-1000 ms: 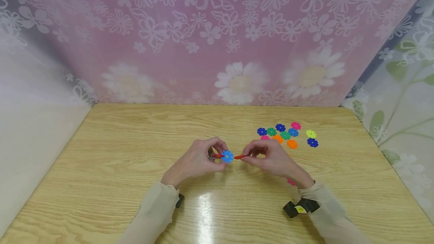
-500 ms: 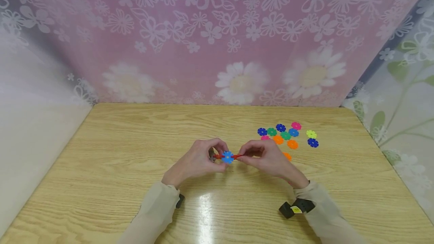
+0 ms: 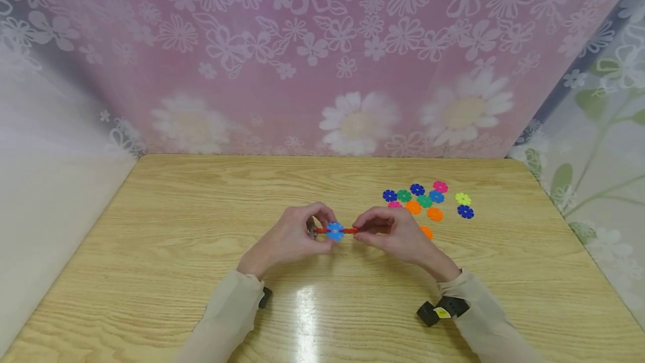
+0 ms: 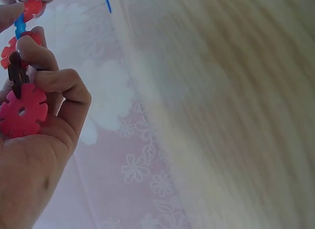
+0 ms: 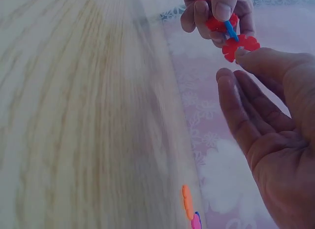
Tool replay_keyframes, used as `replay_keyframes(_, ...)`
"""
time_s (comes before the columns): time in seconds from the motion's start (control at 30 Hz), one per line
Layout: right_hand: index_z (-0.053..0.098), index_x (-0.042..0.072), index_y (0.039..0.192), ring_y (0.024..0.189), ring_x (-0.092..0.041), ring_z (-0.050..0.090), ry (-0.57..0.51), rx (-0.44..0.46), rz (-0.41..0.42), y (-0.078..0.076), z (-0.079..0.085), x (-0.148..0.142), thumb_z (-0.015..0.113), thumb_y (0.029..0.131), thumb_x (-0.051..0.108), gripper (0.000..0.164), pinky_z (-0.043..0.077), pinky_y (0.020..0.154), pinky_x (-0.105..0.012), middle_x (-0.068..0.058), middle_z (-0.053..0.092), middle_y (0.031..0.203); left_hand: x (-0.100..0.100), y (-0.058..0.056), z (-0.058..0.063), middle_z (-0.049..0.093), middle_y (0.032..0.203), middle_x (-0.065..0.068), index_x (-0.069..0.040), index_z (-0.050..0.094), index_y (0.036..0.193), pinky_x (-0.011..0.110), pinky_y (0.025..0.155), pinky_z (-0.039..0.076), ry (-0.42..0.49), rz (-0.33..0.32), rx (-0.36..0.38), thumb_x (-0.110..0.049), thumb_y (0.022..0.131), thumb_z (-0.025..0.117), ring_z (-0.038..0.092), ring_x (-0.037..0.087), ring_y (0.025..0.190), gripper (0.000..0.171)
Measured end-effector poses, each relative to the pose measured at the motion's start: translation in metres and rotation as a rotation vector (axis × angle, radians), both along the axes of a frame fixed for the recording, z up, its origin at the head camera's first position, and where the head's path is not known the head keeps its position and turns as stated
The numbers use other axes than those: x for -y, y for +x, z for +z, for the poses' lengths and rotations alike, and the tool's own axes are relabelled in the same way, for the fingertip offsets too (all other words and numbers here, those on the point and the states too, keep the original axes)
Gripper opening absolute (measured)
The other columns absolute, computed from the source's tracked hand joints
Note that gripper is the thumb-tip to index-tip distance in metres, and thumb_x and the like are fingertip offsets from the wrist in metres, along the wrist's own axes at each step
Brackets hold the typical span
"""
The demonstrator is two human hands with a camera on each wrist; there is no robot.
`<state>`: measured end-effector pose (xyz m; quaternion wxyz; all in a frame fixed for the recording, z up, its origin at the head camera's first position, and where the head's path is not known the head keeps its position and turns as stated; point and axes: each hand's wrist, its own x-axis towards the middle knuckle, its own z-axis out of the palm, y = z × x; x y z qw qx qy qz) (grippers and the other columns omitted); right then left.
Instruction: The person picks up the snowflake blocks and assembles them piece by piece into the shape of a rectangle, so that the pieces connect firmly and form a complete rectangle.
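My left hand [image 3: 289, 237] grips a short chain of notched plastic discs. In the left wrist view a pink disc [image 4: 29, 123] lies by the palm, joined to a dark disc [image 4: 18, 77]. Beyond it are a red disc [image 4: 8, 51] and a blue disc [image 3: 335, 231], the latter facing the head camera. My right hand [image 3: 395, 234] pinches a second red disc [image 5: 248, 43] between thumb and fingers; it meets the blue disc's right edge. Both red discs appear edge-on in the head view. Left fingers partly hide the chain's left end.
Several loose discs lie on the wooden table [image 3: 201, 195] behind and beside the right hand, including a yellow disc [image 3: 463, 199], a pink disc [image 3: 440, 186] and an orange disc [image 3: 435, 214]. A flowered curtain [image 3: 282, 99] hangs along the back edge.
The right hand has moved left, bringing its red disc from a gap apart up to the blue disc's edge. Both hands have since shifted very slightly; the left still holds the chain.
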<state>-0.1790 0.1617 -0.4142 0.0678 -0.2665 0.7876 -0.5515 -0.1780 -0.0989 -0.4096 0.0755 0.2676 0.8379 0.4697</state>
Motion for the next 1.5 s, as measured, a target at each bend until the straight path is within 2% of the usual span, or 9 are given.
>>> replay_keyframes(0.1,0.075,0.007,0.099,0.082,-0.011,0.073,0.022,-0.001,-0.014,0.0,-0.002,-0.003,0.078,0.088,0.003,0.012,0.061,0.075,-0.027,-0.011,0.076,0.096,0.001,0.0,-0.001,0.068,0.093,-0.009,-0.026,0.066,0.105,0.026,0.065,0.056,0.002,-0.001,0.017,-0.02,0.083,0.081,0.063,0.012,0.068,0.027)
replay_keyframes(0.37,0.076,0.005,0.095,0.078,-0.022,0.073,0.023,-0.017,0.009,-0.001,-0.008,-0.004,0.077,0.089,0.001,0.008,0.061,0.076,-0.026,-0.011,0.076,0.091,0.001,-0.001,-0.001,0.069,0.094,-0.005,-0.024,0.067,0.105,0.025,0.063,0.055,0.003,-0.043,0.037,-0.019,0.085,0.082,0.061,0.012,0.064,0.025)
replay_keyframes(0.47,0.076,0.005,0.094,0.078,-0.021,0.073,0.019,-0.032,0.017,-0.001,-0.01,-0.005,0.076,0.09,0.001,0.006,0.061,0.077,-0.025,-0.012,0.076,0.091,0.001,-0.002,-0.002,0.069,0.094,-0.006,-0.025,0.068,0.106,0.026,0.066,0.057,0.002,-0.057,0.073,-0.022,0.086,0.083,0.064,0.012,0.064,0.025)
replay_keyframes(0.67,0.075,0.006,0.093,0.08,-0.015,0.072,0.033,-0.033,0.017,-0.001,-0.014,-0.004,0.076,0.09,0.001,0.006,0.061,0.078,-0.024,-0.011,0.076,0.091,0.004,-0.004,-0.005,0.07,0.097,-0.01,-0.028,0.069,0.106,0.026,0.077,0.059,-0.033,-0.069,0.121,-0.03,0.088,0.082,0.071,0.01,0.077,0.023)
replay_keyframes(0.87,0.075,0.006,0.093,0.08,-0.014,0.072,0.031,-0.021,0.02,-0.001,-0.014,-0.001,0.076,0.089,0.0,0.007,0.061,0.076,-0.025,-0.011,0.076,0.091,0.001,-0.003,-0.003,0.072,0.102,-0.012,-0.027,0.071,0.107,0.028,0.085,0.058,-0.035,-0.067,0.133,-0.031,0.089,0.08,0.068,0.007,0.096,0.021)
replay_keyframes(1.03,0.075,0.005,0.093,0.078,-0.011,0.07,0.031,-0.019,0.029,-0.001,-0.015,0.001,0.075,0.089,0.0,0.006,0.06,0.074,-0.025,-0.012,0.076,0.09,-0.004,-0.003,-0.002,0.072,0.101,-0.014,-0.028,0.073,0.103,0.03,0.085,0.058,-0.013,-0.069,0.156,-0.031,0.09,0.08,0.068,0.008,0.096,0.015)
replay_keyframes(1.17,0.075,0.005,0.093,0.077,-0.012,0.071,0.042,-0.016,0.034,-0.001,-0.016,0.001,0.075,0.09,0.0,0.006,0.06,0.072,-0.025,-0.011,0.076,0.09,-0.008,-0.005,-0.002,0.073,0.1,-0.012,-0.025,0.074,0.1,0.028,0.082,0.058,-0.014,-0.101,0.137,-0.024,0.092,0.078,0.069,0.008,0.093,0.009)
replay_keyframes(1.37,0.076,0.008,0.095,0.079,-0.015,0.072,0.061,-0.001,0.04,-0.001,-0.018,0.0,0.076,0.09,0.002,0.007,0.06,0.073,-0.025,-0.01,0.076,0.091,-0.011,-0.005,-0.002,0.073,0.1,-0.004,-0.022,0.073,0.098,0.03,0.06,0.058,0.004,-0.117,0.172,-0.02,0.093,0.076,0.071,0.018,0.079,0.005)
replay_keyframes(1.5,0.076,0.009,0.096,0.083,-0.014,0.073,0.09,0.002,0.029,0.001,-0.017,-0.007,0.077,0.09,0.004,0.008,0.06,0.079,-0.024,-0.008,0.076,0.094,-0.011,-0.004,-0.002,0.073,0.099,-0.005,-0.021,0.073,0.096,0.03,0.053,0.055,-0.001,-0.105,0.182,-0.02,0.093,0.075,0.07,0.018,0.077,0.004)
